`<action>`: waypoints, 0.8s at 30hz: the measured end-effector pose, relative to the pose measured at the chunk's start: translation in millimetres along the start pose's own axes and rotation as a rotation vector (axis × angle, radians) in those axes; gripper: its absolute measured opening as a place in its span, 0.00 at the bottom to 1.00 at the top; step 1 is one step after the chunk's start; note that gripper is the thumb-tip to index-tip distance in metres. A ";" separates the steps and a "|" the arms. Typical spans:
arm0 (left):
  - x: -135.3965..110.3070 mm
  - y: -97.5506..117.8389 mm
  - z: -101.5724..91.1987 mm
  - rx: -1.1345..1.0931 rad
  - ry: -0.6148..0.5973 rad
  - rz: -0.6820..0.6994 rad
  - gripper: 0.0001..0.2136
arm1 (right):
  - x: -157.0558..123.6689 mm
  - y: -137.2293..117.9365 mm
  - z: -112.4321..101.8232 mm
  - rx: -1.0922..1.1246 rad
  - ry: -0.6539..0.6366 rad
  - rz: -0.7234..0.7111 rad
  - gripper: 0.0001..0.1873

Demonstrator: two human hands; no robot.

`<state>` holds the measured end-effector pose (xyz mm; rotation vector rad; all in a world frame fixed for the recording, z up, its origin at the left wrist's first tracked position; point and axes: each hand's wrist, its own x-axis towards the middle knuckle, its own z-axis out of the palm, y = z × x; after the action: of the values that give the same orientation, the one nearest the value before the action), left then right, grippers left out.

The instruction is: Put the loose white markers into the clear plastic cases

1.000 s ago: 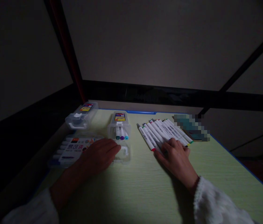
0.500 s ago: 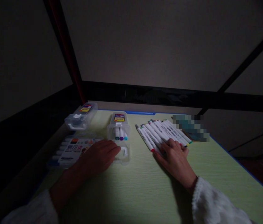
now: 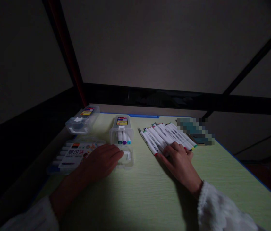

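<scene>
My left hand (image 3: 100,161) lies flat on the pale green table (image 3: 147,192), its fingertips touching the open lid (image 3: 126,159) of a clear plastic marker box (image 3: 121,131) that holds three markers. My right hand (image 3: 180,162) rests fingers spread on the near ends of a row of several white markers (image 3: 164,137) lying side by side. Neither hand grips anything.
A second clear box (image 3: 81,120), closed, sits at the back left. A flat pack of markers (image 3: 74,155) lies by my left wrist. A blurred dark object (image 3: 195,131) is at the back right. Table edges run close on both sides.
Almost nothing; both hands stay in place, and the view has shifted slightly.
</scene>
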<state>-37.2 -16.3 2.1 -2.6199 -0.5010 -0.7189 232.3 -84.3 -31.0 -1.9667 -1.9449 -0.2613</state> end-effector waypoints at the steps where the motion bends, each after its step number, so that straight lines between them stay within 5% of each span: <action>1: -0.1 0.5 -0.5 0.000 -0.008 -0.004 0.15 | 0.2 0.5 0.1 0.002 0.012 -0.001 0.12; 13: 3.4 3.4 -2.4 -0.003 -0.041 0.008 0.14 | 1.7 -9.3 -4.9 0.062 0.035 -0.033 0.10; 24: 3.9 4.7 2.6 0.014 -0.052 0.031 0.14 | 12.7 -24.1 -5.3 -0.009 -0.105 -0.039 0.11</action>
<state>-31.0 -18.3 1.0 -2.6327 -0.4780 -0.6367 209.5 -74.9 -18.3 -1.9862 -2.0525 -0.1812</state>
